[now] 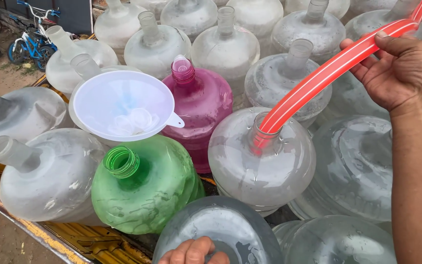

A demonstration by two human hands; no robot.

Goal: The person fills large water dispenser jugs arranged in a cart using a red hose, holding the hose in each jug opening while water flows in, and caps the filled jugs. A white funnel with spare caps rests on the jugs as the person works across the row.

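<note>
My right hand point(396, 68) is wrapped around the red striped hose point(328, 73), whose end sits in the clear jug's neck point(262, 132). My left hand point(194, 252) (mostly hidden) curls on a clear jug point(221, 230) near me.

right hand point(399, 73): showing bare at two o'clock, no glove, ring or watch appearing
right forearm: running bare to five o'clock, no sleeve showing
left hand point(194, 252): peeking in bare at six o'clock, only knuckles showing
</note>
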